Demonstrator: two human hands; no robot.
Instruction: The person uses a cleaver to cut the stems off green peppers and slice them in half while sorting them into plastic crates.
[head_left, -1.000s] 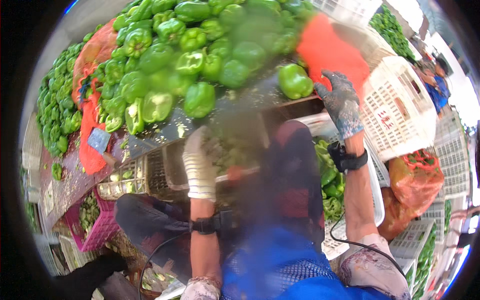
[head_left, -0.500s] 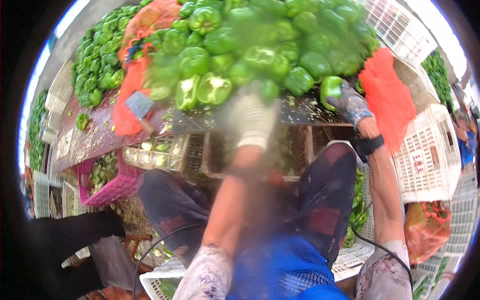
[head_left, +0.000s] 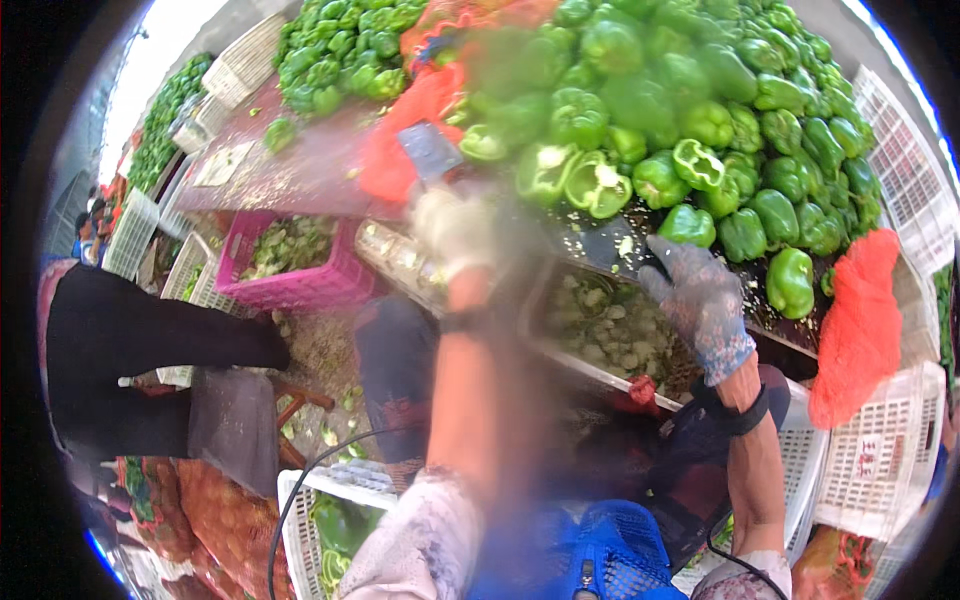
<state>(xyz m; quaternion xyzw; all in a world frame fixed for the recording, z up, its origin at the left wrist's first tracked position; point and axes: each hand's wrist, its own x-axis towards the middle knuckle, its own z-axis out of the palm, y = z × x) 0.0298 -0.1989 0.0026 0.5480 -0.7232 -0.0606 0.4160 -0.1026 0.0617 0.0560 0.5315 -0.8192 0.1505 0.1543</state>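
Note:
My left hand [head_left: 455, 230], in a white glove, is at the handle end of a small flat-bladed knife [head_left: 430, 150]. Motion smears its fingers, and the hand covers the handle. The blade lies against red netting [head_left: 395, 170] on the work surface. My right hand [head_left: 695, 295], in a grey speckled glove, is open and holds nothing, its fingers spread at the table's front edge. Just beyond its fingertips sits a green bell pepper [head_left: 688, 226]. Another pepper [head_left: 791, 283] stands to its right. Two cut-open peppers [head_left: 598, 187] lie between my hands at the front of the heap.
A large heap of green peppers [head_left: 780, 165] covers the far side. Below the table edge are a bin of pepper scraps [head_left: 610, 325] and a pink crate [head_left: 300, 285]. White crates [head_left: 870, 450] and red netting [head_left: 860, 330] are at right. A dark-clothed person is at left.
The view has swung left. My left hand has moved from the peppers to the knife handle. My right hand has left the pepper beside the right netting and moved left, fingers spread.

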